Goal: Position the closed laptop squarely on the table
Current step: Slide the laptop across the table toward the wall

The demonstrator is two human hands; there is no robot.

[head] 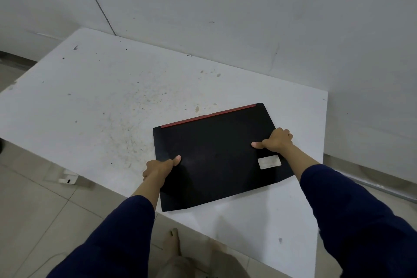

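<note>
A closed black laptop (216, 155) with a red strip along its far edge and a pale sticker near its right side lies on the white table (94, 97), toward the table's right part. It sits slightly turned against the table's edges. My left hand (160, 166) grips the laptop's left edge, thumb on the lid and fingers under the side. My right hand (275, 141) grips the right edge the same way. Both forearms wear dark blue sleeves.
The table is stained and speckled in its middle. A grey wall stands right behind it. Tiled floor lies to the left and below, with a small white object (67, 178) under the table's left edge. My bare foot (172, 241) shows near the front edge.
</note>
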